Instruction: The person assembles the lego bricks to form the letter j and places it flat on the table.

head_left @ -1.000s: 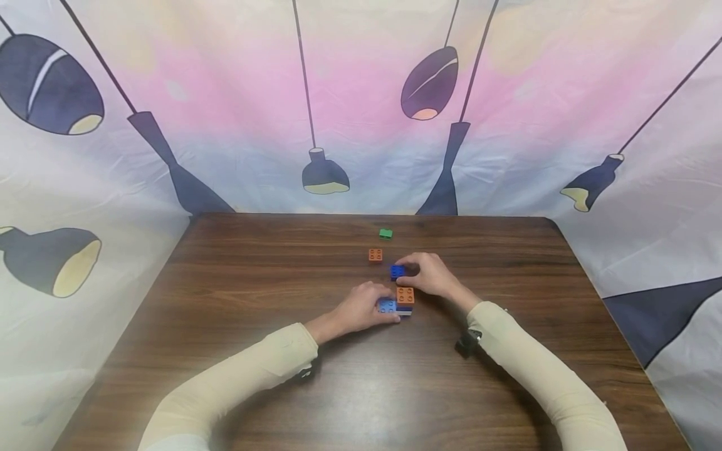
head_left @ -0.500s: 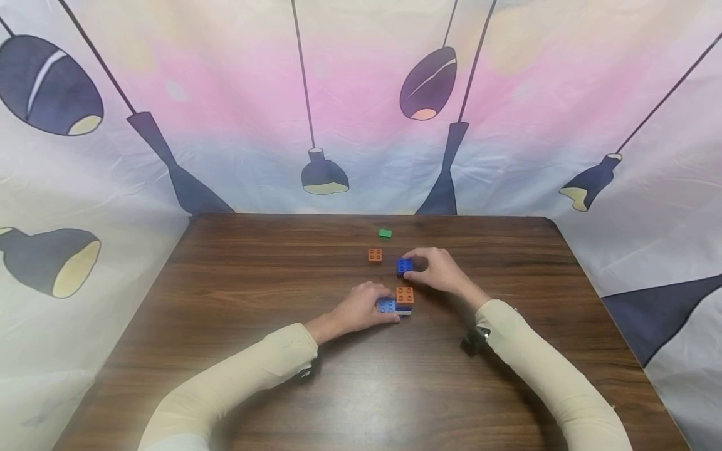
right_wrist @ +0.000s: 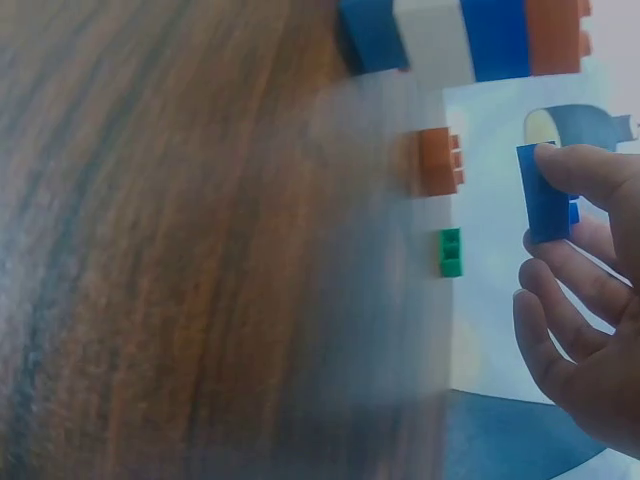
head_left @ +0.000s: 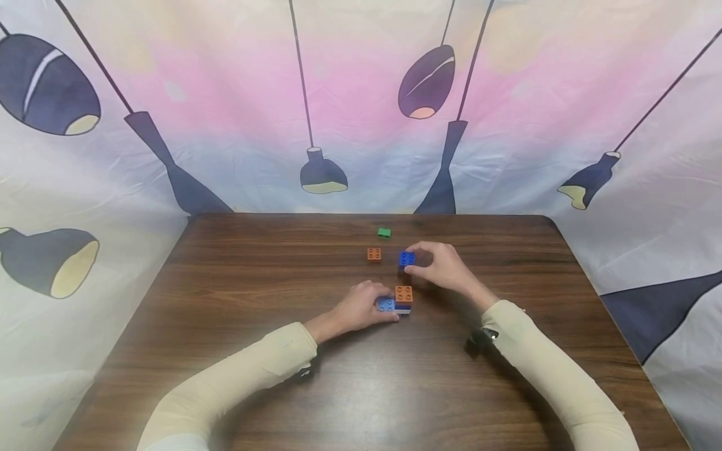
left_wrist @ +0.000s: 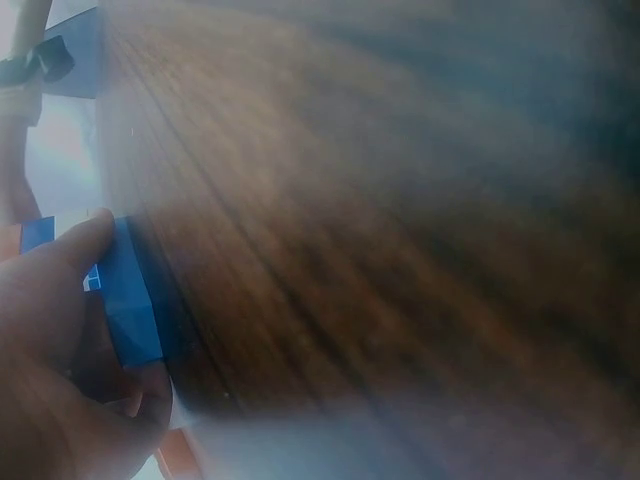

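Observation:
My left hand grips a light blue brick at the base of a small stack. Above that base come a white brick, a darker blue brick and, on top, an orange brick. In the left wrist view, thumb and fingers lie against the light blue brick's side. Between thumb and fingertips, my right hand pinches a separate blue brick, just beyond the stack. The right wrist view has this blue brick held off the table, its other fingers loosely bent.
A second orange brick lies beyond the stack, left of the held blue brick. Farther back sits a small green brick. The brown wooden table ends at a printed cloth backdrop.
My right hand has moved away from the stack, toward the table's far side and slightly right, carrying the blue brick. The left hand stays in place on the stack.

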The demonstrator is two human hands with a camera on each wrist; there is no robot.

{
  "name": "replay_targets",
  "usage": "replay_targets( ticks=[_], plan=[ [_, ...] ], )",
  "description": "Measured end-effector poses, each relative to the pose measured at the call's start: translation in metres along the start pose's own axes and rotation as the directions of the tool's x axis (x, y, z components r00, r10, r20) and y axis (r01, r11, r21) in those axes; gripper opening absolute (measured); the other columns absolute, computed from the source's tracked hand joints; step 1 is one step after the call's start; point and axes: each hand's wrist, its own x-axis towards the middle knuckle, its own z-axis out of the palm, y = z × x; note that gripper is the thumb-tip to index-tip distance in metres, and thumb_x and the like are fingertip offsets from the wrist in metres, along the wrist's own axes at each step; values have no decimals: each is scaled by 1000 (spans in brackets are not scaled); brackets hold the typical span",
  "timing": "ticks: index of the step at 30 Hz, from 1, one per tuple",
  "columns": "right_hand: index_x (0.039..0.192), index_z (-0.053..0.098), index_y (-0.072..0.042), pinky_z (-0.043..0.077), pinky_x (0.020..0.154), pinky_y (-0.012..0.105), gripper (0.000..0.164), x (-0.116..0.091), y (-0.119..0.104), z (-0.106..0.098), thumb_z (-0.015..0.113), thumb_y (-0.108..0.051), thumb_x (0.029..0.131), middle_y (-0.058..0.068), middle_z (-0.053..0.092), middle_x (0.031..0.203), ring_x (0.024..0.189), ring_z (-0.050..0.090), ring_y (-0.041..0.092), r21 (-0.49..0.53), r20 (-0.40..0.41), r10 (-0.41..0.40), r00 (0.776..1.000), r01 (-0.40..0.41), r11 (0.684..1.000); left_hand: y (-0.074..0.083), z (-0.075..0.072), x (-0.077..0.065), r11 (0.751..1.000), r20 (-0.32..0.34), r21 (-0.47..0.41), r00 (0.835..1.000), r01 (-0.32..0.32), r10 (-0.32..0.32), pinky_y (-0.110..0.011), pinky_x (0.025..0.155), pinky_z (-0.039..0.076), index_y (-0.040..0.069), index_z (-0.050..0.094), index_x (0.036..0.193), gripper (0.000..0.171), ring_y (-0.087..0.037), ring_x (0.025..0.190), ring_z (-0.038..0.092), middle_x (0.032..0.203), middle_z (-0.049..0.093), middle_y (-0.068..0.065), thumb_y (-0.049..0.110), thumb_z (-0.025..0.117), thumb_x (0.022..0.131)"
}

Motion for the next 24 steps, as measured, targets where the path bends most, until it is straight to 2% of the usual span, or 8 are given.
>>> replay_targets(
  ticks=[9,16,24],
  plan=[
    [120,67,-18,52,88,44,44,-10,-15,-10,75,-43,84,1,70,113,105,64,22,-3,-42,-84,996,84,996,-1,0,0,1000,0,2,1000,1,-1,-24,74,47,11,68,118,55,-10,88,58,104,70,1,51,74,81],
    [119,68,-17,51,87,44,44,-21,-24,-15,75,-42,84,1,71,109,102,66,23,-4,-57,-105,993,105,994,0,0,-1,1000,7,-1,1000,10,-10,-24,74,47,11,68,118,54,-9,89,58,103,70,1,50,74,81],
    [118,68,-18,55,74,33,41,-33,-33,-15,77,-39,83,0,70,107,94,66,16,-5,-71,-139,988,139,990,-1,0,0,1000,-7,2,1000,-9,9,-22,71,46,10,69,116,54,-9,85,57,100,70,1,50,75,81]
  ],
)
